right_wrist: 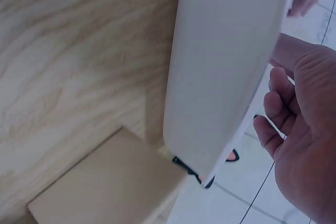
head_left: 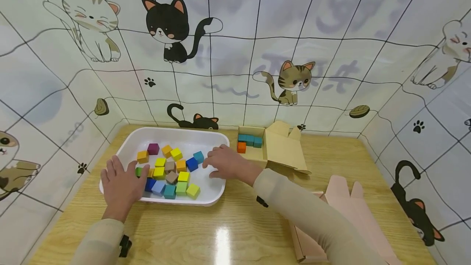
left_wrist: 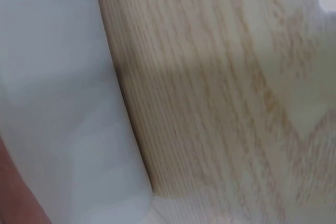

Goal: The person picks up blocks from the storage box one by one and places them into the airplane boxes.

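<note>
A white plastic tray (head_left: 204,195) holds many coloured wooden cubes, among them yellow cubes (head_left: 159,172), a purple cube (head_left: 153,149) and a teal cube (head_left: 169,192). My left hand (head_left: 123,185) is over the tray's left end with fingers spread, close to a partly covered green cube (head_left: 138,171). At the other end, my right hand (head_left: 228,162) reaches over the rim, fingers loosely bent, near a dark blue cube (head_left: 192,164) and a lighter blue cube (head_left: 198,157). The right wrist view shows no cube in its bent fingers (right_wrist: 281,111); the thumb tip is hidden there.
An open cardboard box (head_left: 254,155) behind the right forearm contains three teal cubes (head_left: 250,140) and an orange cube (head_left: 241,147). A pinkish cardboard box (head_left: 309,244) lies front right, partly under the right sleeve. Cat-patterned sheeting (head_left: 235,52) walls the wooden table (head_left: 191,232).
</note>
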`<state>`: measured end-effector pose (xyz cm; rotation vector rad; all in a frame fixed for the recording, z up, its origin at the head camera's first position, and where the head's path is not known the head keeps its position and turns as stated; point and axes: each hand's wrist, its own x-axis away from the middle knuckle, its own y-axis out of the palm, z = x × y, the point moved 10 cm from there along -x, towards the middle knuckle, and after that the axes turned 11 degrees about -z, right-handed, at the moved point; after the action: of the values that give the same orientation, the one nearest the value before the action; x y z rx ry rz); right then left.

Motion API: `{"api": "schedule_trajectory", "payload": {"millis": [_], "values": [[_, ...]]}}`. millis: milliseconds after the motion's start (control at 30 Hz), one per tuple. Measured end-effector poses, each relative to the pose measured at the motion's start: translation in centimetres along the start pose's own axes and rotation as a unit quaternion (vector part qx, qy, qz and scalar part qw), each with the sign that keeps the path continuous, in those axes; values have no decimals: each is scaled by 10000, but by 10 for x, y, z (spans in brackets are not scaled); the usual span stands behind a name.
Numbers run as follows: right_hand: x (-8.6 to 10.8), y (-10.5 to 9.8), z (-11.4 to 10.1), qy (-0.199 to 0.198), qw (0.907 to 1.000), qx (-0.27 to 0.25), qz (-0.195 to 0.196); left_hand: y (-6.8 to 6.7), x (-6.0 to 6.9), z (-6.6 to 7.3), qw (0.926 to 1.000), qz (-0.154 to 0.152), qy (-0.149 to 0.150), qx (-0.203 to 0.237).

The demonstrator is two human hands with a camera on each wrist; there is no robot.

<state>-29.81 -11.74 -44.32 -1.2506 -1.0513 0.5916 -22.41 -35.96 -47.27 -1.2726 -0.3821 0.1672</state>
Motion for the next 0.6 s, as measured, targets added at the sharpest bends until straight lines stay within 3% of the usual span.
{"api": "schedule_trajectory", "payload": {"millis": [200, 600], "values": [[-12, 15, -29, -322, 9989, 67, -342, 1, 2, -1, 10000, -8, -16, 44], [-26, 28, -46, -639, 9962, 27, -596, -1, 2, 1, 10000, 61, -12, 32]]}}
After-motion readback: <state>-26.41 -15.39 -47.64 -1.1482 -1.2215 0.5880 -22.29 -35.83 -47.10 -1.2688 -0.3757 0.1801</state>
